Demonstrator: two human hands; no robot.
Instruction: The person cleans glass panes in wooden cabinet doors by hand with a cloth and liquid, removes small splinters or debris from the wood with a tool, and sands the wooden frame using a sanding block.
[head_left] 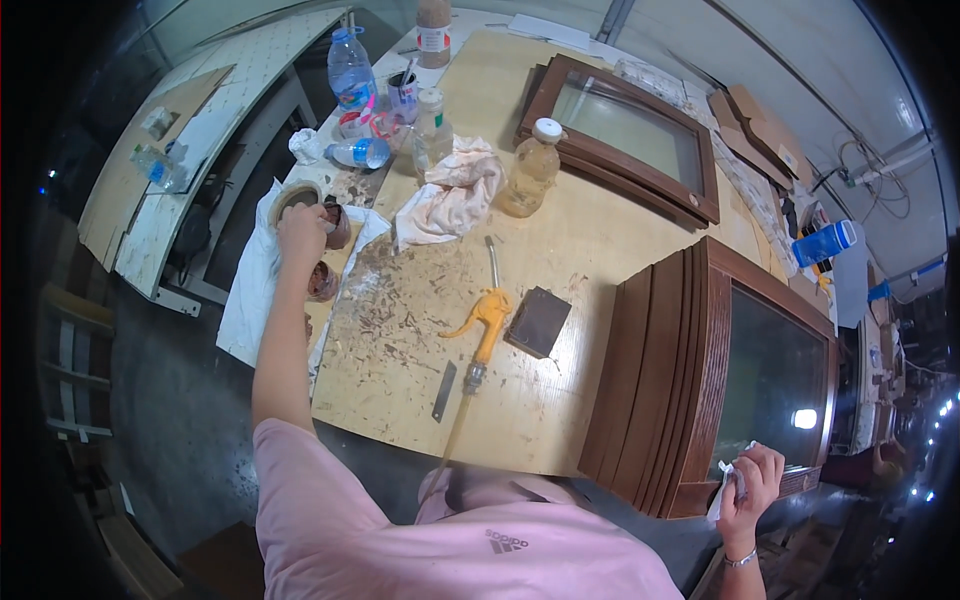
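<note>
My left hand point(302, 232) reaches to the far left of the table, over the rim of a round tan container point(292, 192). Its fingers are bent together, and what they pinch, if anything, is hidden. Right beside the fingertips stands a dark reddish-brown jar point(340, 228), with a smaller brown-stained jar point(321, 282) nearer to me. A white cloth point(247, 290) lies beneath these. On the right, my right hand point(752, 490) is closed on a crumpled white tissue point(728, 492). It is by the lower corner of a stack of brown wooden framed glass panels point(705, 380).
A yellow air blow gun point(488, 315) with its hose, a dark sanding block point(539, 322) and a metal scraper blade point(444, 391) lie mid-table. Behind are a stained rag point(455, 200), a bottle of yellowish liquid point(530, 175) and more framed panels point(625, 130). Brown shavings litter the board.
</note>
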